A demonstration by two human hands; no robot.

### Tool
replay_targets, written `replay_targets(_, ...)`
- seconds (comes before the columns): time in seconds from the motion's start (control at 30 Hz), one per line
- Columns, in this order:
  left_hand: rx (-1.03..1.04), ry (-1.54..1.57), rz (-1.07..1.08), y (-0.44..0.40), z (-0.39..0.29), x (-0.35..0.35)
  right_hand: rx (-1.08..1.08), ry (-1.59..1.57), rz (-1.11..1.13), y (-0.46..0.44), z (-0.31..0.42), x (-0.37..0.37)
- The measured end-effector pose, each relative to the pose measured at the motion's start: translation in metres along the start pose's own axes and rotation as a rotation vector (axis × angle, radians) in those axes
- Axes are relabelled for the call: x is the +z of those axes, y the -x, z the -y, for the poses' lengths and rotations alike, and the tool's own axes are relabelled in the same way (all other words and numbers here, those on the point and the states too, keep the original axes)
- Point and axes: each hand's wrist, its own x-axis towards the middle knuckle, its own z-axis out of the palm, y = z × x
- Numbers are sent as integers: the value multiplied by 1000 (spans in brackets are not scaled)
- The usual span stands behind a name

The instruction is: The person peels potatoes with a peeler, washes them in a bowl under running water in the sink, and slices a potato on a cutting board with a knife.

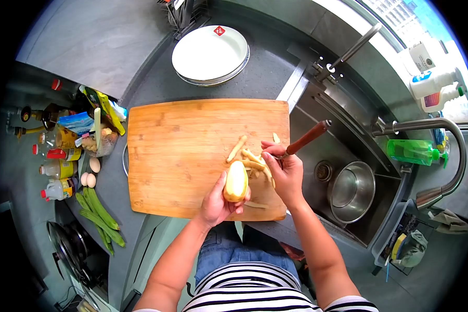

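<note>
My left hand [218,202] is closed around a partly peeled potato [236,182], its pale flesh facing up and some skin left at the lower end. To the right of it, my right hand [284,174] grips a peeler [308,137] whose reddish-brown wooden handle points up and to the right. The peeler's blade end is mostly hidden by the fingers. Strips of potato peel [236,148] lie on the wooden cutting board [177,156] under and beside my right hand. Both hands are above the board's lower right part.
A steel sink [309,114] with a metal pot [352,192] and a curved faucet [455,151] is on the right. White plates [209,54] are stacked behind the board. Eggs [94,165], green ridged vegetables [100,218] and several bottles [60,188] stand or lie left.
</note>
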Motion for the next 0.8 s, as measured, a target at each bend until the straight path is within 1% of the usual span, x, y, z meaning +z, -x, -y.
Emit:
replay_targets(0.07, -38, 51, -34, -2, -2, 1, 36, -220, 27, 6, 7, 4)
replay_targets(0.1, -37, 46, -45, -3, -4, 4, 66, -221, 116, 9, 13, 4)
replay_targets(0.13, -37, 20, -44, -4, -3, 2, 21, -207, 228, 9, 12, 3)
replay_targets(0.2, -43, -33, -41, -11, 2, -8, 89, -253, 376, 10, 20, 7)
replay_targets(0.23, -68, -45, -47, -14, 3, -9, 75, -237, 471, 9, 20, 7)
replay_targets(0.27, -91, -45, -20, -15, 3, -10, -26, -45, 556, 4, 18, 7)
replay_targets(0.33, -137, -45, 33, -14, -2, -5, 181, -292, 564, 4, 21, 11)
replay_targets(0.43, -91, -71, 57, -13, 0, -9, 261, -384, 378, 0, 18, 19)
replay_targets(0.47, -78, -93, 70, -12, 0, -8, 300, -422, 252, -2, 20, 22)
replay_targets(0.53, -62, -134, 85, -8, 2, -9, 305, -507, 107, -9, 12, 22)
replay_targets(0.57, -62, -130, 114, -6, 3, -12, 386, -423, 24, -11, 12, 17)
replay_targets(0.6, -61, -127, 144, -4, 2, -13, 409, -389, 7, -15, 11, 13)
replay_targets(0.63, -3, -176, 145, -3, 1, -11, 412, -334, 25, -16, 5, 7)
replay_targets(0.67, 0, -146, 97, -2, 0, -9, 416, -279, 47, -17, 1, 4)
replay_targets(0.73, 7, -84, 5, 0, -5, 1, 378, -313, 68, -13, 8, 5)
replay_targets(0.8, 93, -277, 2, -2, -4, -6, 370, -357, 121, -7, 16, 7)
